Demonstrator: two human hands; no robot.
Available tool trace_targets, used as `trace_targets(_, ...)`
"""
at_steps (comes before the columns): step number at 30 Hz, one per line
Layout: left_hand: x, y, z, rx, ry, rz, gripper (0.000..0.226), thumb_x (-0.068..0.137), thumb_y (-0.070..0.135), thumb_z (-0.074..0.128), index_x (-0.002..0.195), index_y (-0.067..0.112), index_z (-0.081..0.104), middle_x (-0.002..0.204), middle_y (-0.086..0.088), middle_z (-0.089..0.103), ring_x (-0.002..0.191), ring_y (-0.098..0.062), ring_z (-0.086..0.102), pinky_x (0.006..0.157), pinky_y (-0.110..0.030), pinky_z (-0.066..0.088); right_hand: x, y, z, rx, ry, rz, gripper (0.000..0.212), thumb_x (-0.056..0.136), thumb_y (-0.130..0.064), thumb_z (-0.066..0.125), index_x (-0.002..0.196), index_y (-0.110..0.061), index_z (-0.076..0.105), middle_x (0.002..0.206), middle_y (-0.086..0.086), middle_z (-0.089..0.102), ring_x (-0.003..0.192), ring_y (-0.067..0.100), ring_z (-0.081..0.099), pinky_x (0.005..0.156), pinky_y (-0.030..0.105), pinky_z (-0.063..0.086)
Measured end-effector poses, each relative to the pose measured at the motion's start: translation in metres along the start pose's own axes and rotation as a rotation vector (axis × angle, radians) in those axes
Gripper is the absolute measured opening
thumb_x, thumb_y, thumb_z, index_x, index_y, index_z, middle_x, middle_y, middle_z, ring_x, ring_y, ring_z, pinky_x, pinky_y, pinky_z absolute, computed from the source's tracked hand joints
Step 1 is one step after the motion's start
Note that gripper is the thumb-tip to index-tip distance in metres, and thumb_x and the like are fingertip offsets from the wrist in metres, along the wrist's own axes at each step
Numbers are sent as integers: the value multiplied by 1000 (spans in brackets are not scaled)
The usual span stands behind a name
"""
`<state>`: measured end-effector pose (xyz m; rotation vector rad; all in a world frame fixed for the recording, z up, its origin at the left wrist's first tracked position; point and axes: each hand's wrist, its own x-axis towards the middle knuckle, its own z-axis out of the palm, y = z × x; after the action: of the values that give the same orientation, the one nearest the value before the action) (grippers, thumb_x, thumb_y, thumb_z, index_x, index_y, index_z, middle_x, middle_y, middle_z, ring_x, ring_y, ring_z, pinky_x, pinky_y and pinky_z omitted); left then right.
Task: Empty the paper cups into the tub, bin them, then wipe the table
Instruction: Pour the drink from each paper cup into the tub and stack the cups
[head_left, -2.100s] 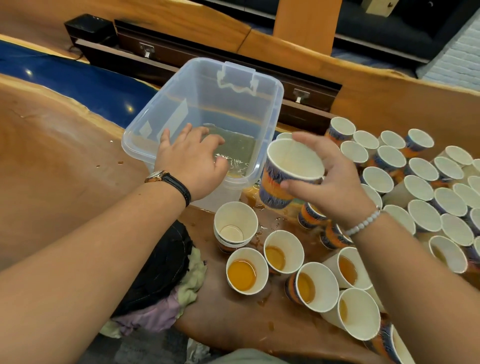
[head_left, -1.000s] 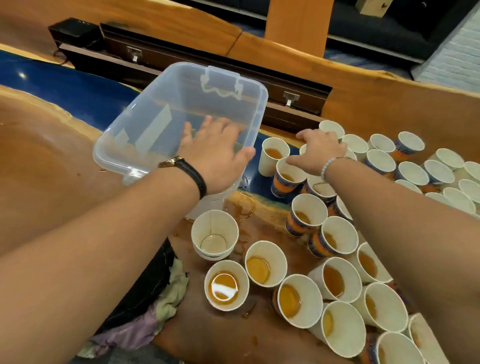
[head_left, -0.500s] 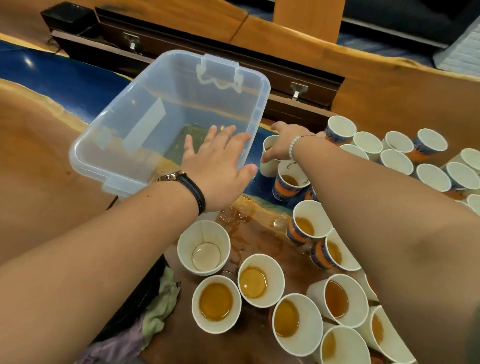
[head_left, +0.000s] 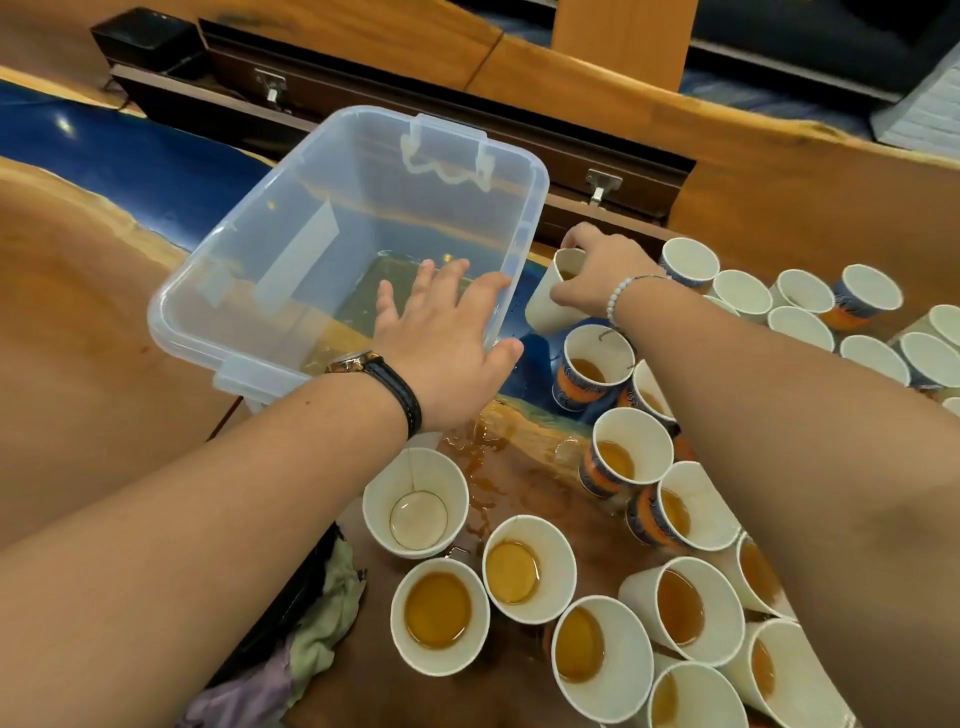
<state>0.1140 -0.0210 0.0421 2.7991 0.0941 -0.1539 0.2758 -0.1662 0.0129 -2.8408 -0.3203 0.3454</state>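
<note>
A clear plastic tub (head_left: 249, 291) stands on the wooden table (head_left: 78, 338) with a thin layer of amber liquid in its bottom. My left hand (head_left: 441, 338) lies flat with straight fingers over the tub's near right corner. Just right of the tub, my right hand (head_left: 602, 270) grips a paper cup (head_left: 545, 306) with liquid in it, which tilts a little toward the tub. Several paper cups holding amber liquid (head_left: 439, 616) stand in front of me. An emptied stack of cups (head_left: 415, 501) stands nearest the tub.
Several more cups with white insides (head_left: 743, 293) crowd the right side of the table. Spilled amber liquid (head_left: 483, 457) wets the table between tub and cups. A bundle of cloths (head_left: 311, 639) lies at the near edge. A dark wooden rail (head_left: 519, 135) runs behind the tub.
My right hand set down the earlier cup, reached to the far cups and closed round one beside the tub. My left hand stayed on the tub's corner.
</note>
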Motion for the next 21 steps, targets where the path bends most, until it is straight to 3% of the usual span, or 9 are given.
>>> trace_targets(4, 0, 0, 0, -9, -2, -3, 56, 98, 50, 33, 149, 36, 14, 161, 0, 3, 148, -24, -6, 115, -54, -5, -8, -7, -34, -78, 69, -80, 51, 77, -38, 67, 122, -28, 44, 101, 2, 51, 89, 24, 53, 68, 34, 50)
trace_targets(7, 0, 0, -1, -41, 14, -16, 59, 97, 51, 36, 149, 34, 14, 160, 0, 3, 148, -25, -5, 115, -54, -5, -20, -18, -69, -179, 83, -137, 50, 78, -39, 65, 122, -26, 46, 102, 4, 51, 88, 25, 51, 66, 33, 45)
trace_targets(12, -1, 1, -12, -171, 163, 2, 74, 90, 51, 53, 149, 27, 15, 158, 0, 8, 147, -24, 4, 116, -53, -4, -55, -48, -121, -215, 125, -241, 52, 78, -38, 68, 124, -27, 46, 105, 1, 47, 89, 25, 50, 54, 27, 42)
trace_targets(16, -1, 4, -38, -414, 303, 85, 86, 80, 46, 69, 147, 23, 20, 149, 1, 26, 138, -19, 26, 117, -47, 17, -88, -76, -133, -171, 191, -381, 56, 79, -32, 68, 130, -26, 47, 107, 1, 45, 90, 23, 49, 66, 35, 51)
trace_targets(18, -2, 3, -50, -542, 288, 116, 93, 73, 44, 77, 146, 26, 22, 140, 6, 36, 127, -14, 37, 103, -26, 37, -101, -89, -131, -80, 188, -431, 56, 78, -29, 69, 129, -28, 48, 106, -1, 45, 87, 21, 50, 64, 31, 51)
trace_targets(19, -3, 2, -54, -589, 283, 120, 96, 70, 43, 81, 144, 28, 22, 133, 9, 41, 119, -11, 42, 89, -14, 39, -106, -95, -130, -32, 170, -452, 55, 78, -28, 69, 129, -28, 48, 104, -2, 45, 83, 19, 50, 58, 26, 49)
trace_targets(21, -3, -4, -58, -630, 312, 104, 98, 66, 40, 84, 142, 28, 24, 122, 12, 46, 106, -8, 47, 70, -5, 36, -114, -107, -125, 40, 144, -491, 54, 80, -27, 68, 130, -29, 47, 102, -3, 44, 75, 12, 49, 52, 19, 42)
